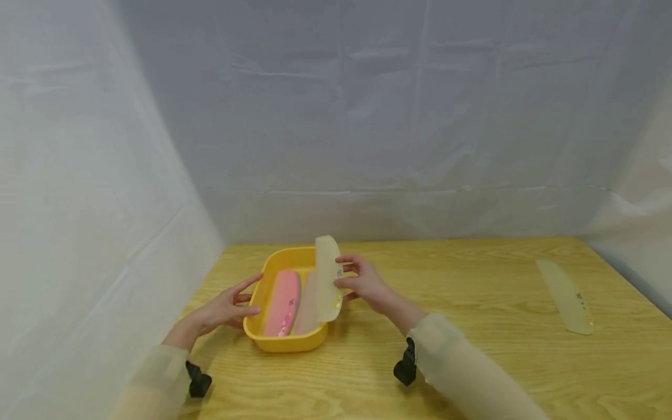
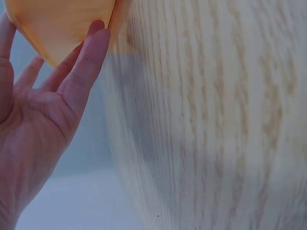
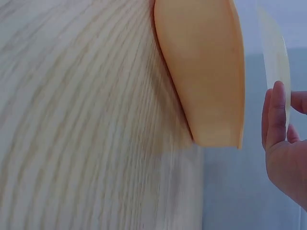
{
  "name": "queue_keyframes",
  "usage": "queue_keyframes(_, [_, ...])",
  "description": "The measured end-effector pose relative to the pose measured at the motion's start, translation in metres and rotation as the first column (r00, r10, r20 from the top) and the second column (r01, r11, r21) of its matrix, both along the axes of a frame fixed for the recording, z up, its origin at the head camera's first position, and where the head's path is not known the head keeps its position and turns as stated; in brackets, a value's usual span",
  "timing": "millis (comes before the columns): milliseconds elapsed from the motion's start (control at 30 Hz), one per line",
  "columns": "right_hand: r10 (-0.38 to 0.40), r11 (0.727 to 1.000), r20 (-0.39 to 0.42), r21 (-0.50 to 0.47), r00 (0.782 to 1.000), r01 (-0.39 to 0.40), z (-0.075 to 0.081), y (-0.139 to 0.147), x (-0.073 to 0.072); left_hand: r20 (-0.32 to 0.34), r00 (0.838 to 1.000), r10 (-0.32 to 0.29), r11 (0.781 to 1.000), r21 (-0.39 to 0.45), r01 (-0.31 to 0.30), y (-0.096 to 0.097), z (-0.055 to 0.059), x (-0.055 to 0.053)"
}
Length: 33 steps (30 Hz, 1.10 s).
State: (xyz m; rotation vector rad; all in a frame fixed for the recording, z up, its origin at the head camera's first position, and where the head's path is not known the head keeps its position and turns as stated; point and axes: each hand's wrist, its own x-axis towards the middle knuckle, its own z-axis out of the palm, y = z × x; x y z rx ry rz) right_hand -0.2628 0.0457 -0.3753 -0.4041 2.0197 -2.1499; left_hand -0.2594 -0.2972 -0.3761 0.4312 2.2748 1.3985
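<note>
My right hand (image 1: 367, 284) pinches a pale yellow, comb-shaped flat piece (image 1: 326, 280) by its curved, printed edge. The piece is held upright over the right rim of a yellow plastic tub (image 1: 286, 344). In the right wrist view, fingers and thumb stand on opposite sides of the thin piece (image 3: 276, 52), above the tub wall (image 3: 206, 76). My left hand (image 1: 223, 308) touches the tub's left side, its fairly straight fingers (image 2: 88, 62) against the outer wall. Inside the tub lie a pink flat piece (image 1: 282, 297) with printed decoration and a paler pink one (image 1: 308, 306), partly hidden behind the yellow piece.
Another pale yellow flat piece (image 1: 566, 297) lies on the wooden table (image 1: 462, 280) far to the right. White sheeting (image 1: 367, 146) hangs behind the table and along both sides. Each wrist carries a small black camera (image 1: 405, 364).
</note>
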Motion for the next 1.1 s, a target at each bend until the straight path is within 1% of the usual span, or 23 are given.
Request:
queue_keyframes(100, [0.004,1.0,0.0,-0.008,1.0,-0.004,-0.001,-0.007,0.002,0.001,1.0,-0.001,1.0,0.0,0.001,0.0,0.0,0.0])
queue_keyframes(233, [0.007,1.0,-0.004,0.006,1.0,-0.007,-0.001,-0.015,0.004,0.001,1.0,0.003,1.0,-0.001,-0.003,0.0,0.0,0.0])
queue_keyframes(500, [-0.002,0.998,0.009,0.063,1.0,0.002,-0.001,-0.025,0.005,0.012,1.0,-0.005,1.0,0.02,0.005,-0.001,0.0,0.001])
queue_keyframes(633, [-0.012,0.994,-0.011,0.112,1.0,0.013,-0.001,-0.028,0.005,0.013,1.0,-0.002,1.0,0.017,0.001,-0.001,0.0,0.001])
queue_keyframes(700, [-0.022,0.988,-0.025,0.153,0.999,0.025,0.0,-0.029,0.004,0.013,1.0,0.0,1.0,0.015,0.0,-0.001,-0.001,0.001])
queue_keyframes(867, [-0.038,0.959,-0.054,0.277,0.998,0.051,0.005,-0.032,0.002,0.009,1.0,0.005,1.0,0.014,-0.005,0.0,-0.001,0.0])
queue_keyframes(1100, [-0.053,0.934,-0.055,0.35,0.997,0.069,0.007,-0.034,0.001,0.015,1.0,0.01,1.0,0.013,-0.011,0.001,0.0,0.001])
